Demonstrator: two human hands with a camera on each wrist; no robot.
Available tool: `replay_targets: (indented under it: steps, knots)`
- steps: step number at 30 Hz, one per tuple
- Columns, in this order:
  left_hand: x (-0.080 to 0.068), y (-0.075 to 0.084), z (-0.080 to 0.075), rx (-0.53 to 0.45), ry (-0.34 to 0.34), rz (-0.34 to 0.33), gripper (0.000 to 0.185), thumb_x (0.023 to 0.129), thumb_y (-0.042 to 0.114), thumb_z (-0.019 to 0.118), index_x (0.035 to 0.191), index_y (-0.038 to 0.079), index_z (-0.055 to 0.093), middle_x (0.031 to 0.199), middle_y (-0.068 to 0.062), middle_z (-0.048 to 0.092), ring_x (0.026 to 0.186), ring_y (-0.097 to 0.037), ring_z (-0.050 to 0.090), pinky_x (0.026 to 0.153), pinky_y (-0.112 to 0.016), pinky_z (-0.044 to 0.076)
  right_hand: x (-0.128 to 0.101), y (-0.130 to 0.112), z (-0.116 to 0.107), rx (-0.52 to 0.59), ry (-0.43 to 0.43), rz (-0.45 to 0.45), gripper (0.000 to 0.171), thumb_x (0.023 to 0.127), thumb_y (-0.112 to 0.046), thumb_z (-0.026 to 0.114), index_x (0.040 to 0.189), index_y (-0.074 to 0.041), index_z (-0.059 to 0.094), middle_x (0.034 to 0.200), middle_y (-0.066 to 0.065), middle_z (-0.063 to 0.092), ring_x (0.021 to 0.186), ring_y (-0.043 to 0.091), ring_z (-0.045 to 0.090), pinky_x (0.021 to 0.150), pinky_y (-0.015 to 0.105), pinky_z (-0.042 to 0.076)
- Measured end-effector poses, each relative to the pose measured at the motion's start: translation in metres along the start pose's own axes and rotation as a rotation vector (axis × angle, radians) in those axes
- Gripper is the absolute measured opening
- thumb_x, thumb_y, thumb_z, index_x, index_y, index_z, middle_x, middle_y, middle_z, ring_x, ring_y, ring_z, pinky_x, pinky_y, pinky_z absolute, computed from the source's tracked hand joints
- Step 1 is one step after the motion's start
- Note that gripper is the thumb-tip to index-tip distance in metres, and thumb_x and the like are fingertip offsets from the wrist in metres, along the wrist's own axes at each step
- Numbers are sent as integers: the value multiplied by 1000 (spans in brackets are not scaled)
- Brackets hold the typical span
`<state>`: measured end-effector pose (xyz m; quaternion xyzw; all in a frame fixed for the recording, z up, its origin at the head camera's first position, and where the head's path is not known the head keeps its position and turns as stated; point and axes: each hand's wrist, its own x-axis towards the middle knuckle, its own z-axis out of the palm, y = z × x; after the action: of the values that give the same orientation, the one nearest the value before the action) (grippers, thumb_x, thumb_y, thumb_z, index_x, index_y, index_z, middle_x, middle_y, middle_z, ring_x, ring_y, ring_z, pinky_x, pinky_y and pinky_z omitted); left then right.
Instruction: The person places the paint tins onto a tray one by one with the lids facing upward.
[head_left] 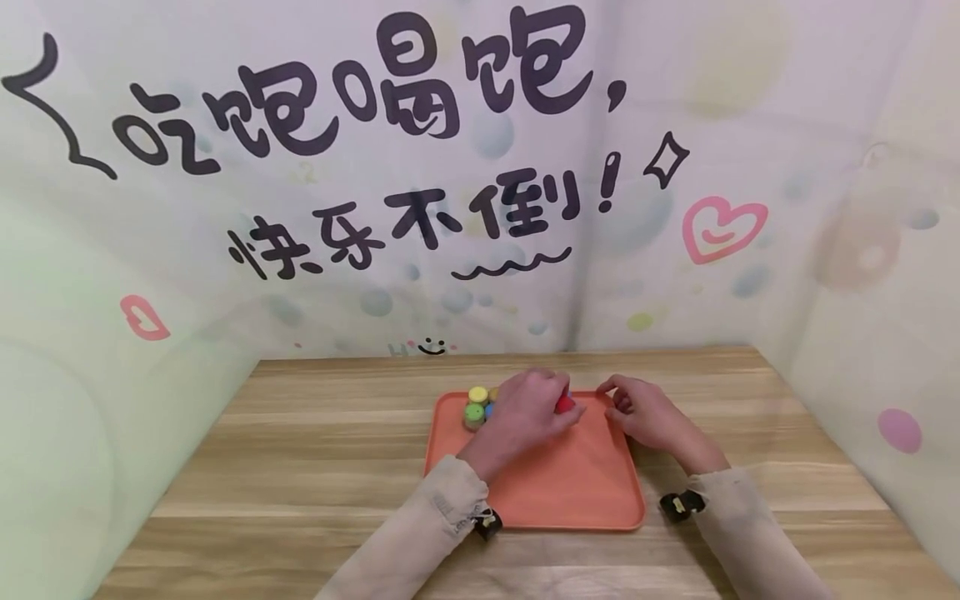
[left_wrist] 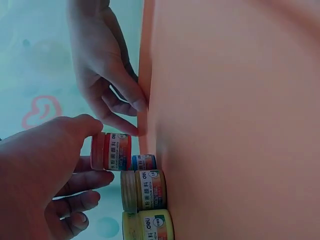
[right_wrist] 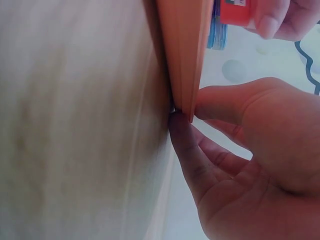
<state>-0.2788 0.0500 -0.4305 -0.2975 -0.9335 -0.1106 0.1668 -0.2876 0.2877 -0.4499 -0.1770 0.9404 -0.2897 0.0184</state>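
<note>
My left hand (head_left: 528, 408) pinches a red paint jar (left_wrist: 112, 152) between thumb and fingers, above the far side of an orange tray (head_left: 562, 492). In the left wrist view a gold-coloured paint jar (left_wrist: 145, 191), a yellow paint jar (left_wrist: 150, 226) and a small blue-labelled one (left_wrist: 144, 162) stand on the tray just beyond the red jar. A green-lidded jar (head_left: 474, 414) shows left of the hand in the head view; my left hand hides part of the group. At the tray's far right corner, my right hand (head_left: 648, 412) pinches the rim between thumb and finger.
The tray lies on a wood-grain table (head_left: 315, 467). Behind the table and at its sides stand pale walls (head_left: 780, 283) with large printed characters and pink hearts. Each wrist wears a black strap (head_left: 682, 505).
</note>
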Motion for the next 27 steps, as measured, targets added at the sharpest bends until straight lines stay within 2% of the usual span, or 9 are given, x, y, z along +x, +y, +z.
replay_targets:
  steps: [8,12,18,22,27]
  knots:
    - [-2,-2,2,58,-49,-68,41,96,61,76,90,22,63,80,6,57,72,-9,56,55,-20,44,1,2,2,1,1,-10,29,100,-6,73,128,-1,69,95,8,68,82,18,62,74,35,57]
    - [-4,-2,2,50,-52,-84,43,96,63,75,90,22,62,81,6,57,72,-9,57,54,-20,43,0,3,2,-2,6,-14,29,100,-6,73,128,-2,69,95,8,68,82,18,62,74,35,57]
    - [-8,-5,-2,-114,-43,-147,33,101,53,74,95,21,68,82,9,57,69,-8,54,54,-20,41,-3,4,2,1,10,-3,29,99,-7,74,127,-2,69,95,9,69,83,19,64,74,37,59]
    - [-13,-17,-9,-156,-28,-182,31,103,53,70,96,22,69,79,10,60,68,-7,55,53,-21,43,-4,5,2,8,-6,37,30,100,-8,73,129,-3,68,99,10,68,85,20,63,76,38,60]
    - [-24,-42,-21,-156,25,-210,34,106,53,66,100,21,74,79,8,66,66,-9,58,51,-23,45,-4,7,2,10,-18,65,31,102,-9,72,132,-4,67,101,9,68,87,20,63,78,38,61]
